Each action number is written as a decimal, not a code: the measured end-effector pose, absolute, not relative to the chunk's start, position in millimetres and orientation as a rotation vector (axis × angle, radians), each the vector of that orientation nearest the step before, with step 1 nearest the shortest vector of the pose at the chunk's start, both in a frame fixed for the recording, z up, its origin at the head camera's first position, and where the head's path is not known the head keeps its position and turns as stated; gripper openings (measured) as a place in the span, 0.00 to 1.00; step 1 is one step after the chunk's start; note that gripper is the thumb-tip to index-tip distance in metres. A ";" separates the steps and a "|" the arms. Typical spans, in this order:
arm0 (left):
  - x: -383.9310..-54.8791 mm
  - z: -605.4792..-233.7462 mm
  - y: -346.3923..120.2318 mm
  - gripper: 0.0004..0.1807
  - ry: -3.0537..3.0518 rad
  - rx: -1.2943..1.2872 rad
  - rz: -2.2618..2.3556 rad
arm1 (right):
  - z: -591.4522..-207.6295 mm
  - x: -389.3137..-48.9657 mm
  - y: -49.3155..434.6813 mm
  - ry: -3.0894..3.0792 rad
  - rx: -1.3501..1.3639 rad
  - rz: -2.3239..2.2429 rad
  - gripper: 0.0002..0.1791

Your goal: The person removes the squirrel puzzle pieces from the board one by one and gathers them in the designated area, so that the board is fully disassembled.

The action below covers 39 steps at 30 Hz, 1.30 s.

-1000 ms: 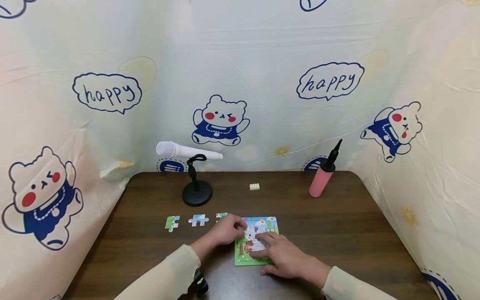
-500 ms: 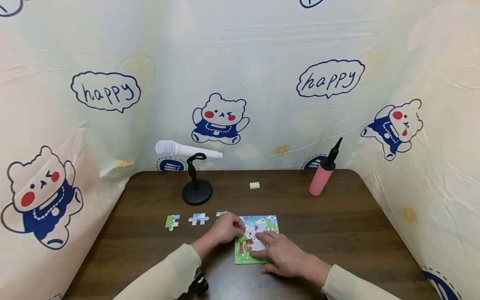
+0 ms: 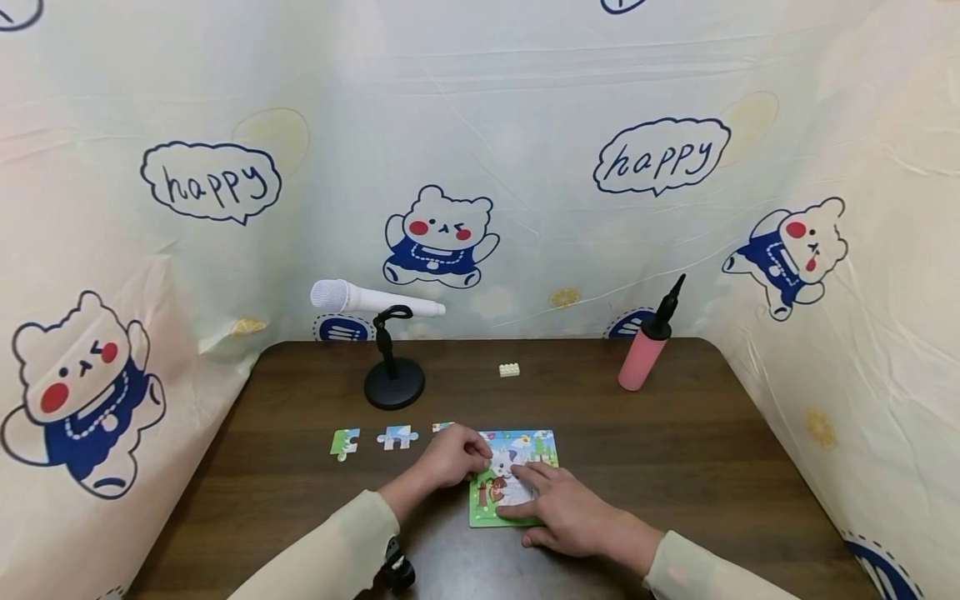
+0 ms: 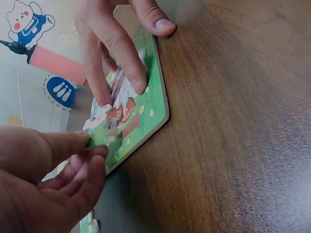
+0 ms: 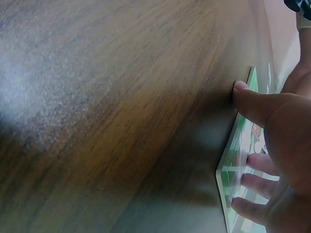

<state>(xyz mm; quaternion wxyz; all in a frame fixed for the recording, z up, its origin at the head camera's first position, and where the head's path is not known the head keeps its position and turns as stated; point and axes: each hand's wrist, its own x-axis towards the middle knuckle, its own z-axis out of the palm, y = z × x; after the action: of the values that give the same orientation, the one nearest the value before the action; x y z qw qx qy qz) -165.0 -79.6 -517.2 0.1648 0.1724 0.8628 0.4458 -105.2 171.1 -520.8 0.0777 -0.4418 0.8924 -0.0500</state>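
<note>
A square jigsaw puzzle (image 3: 536,442) with a cartoon animal on a green and blue ground lies on the table before me. At its left edge my left hand (image 3: 450,458) pinches a puzzle piece (image 4: 99,132) between thumb and fingers, over the puzzle. The piece is partly hidden by the fingers, so I cannot tell whether it is seated. My right hand (image 3: 568,510) rests on the puzzle with spread, fairly straight fingers; its thumb is by the near edge. Two loose puzzle pieces, a green one (image 3: 344,444) and a blue one (image 3: 397,437), lie to the left.
Another loose piece (image 3: 442,427) is partly covered by my left hand. Behind stand a white microphone (image 3: 382,303) on a black stand (image 3: 394,385), a cream toy brick (image 3: 509,370) and a pink hand pump (image 3: 642,362). A printed curtain (image 3: 540,108) surrounds the table's back and sides.
Both hands stay almost where they were; the left fingers shift only slightly at the puzzle's left edge. The head view tilts a little.
</note>
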 end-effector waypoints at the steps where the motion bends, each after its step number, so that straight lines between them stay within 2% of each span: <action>1: -164.4 -516.7 -80.8 0.03 2.446 0.490 1.288 | -520.7 -105.1 171.0 2.670 -1.322 -0.154 0.27; 8: -160.8 -506.9 -107.8 0.04 2.433 0.519 1.346 | -520.7 -104.3 172.8 2.642 -1.287 -0.213 0.27; 18: -146.1 -496.5 -192.0 0.06 2.408 0.421 1.399 | -524.2 -101.9 176.8 2.640 -1.279 -0.249 0.27; 27: -141.6 -502.7 -262.9 0.06 2.504 0.167 1.253 | -524.8 -104.6 177.0 2.630 -1.252 -0.253 0.26; 33: -140.1 -511.0 -286.5 0.03 2.554 0.055 1.186 | -524.1 -105.9 176.3 2.619 -1.239 -0.280 0.26; 39: -139.1 -514.1 -292.9 0.03 2.604 0.053 1.146 | -521.2 -107.6 176.6 2.623 -1.210 -0.287 0.26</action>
<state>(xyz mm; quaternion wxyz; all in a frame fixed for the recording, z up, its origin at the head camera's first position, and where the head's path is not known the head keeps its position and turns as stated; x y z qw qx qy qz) -139.1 -292.9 -514.1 0.1476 0.0184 0.9050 0.3985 -107.6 176.6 -521.2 0.1190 -0.4140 0.8971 -0.0982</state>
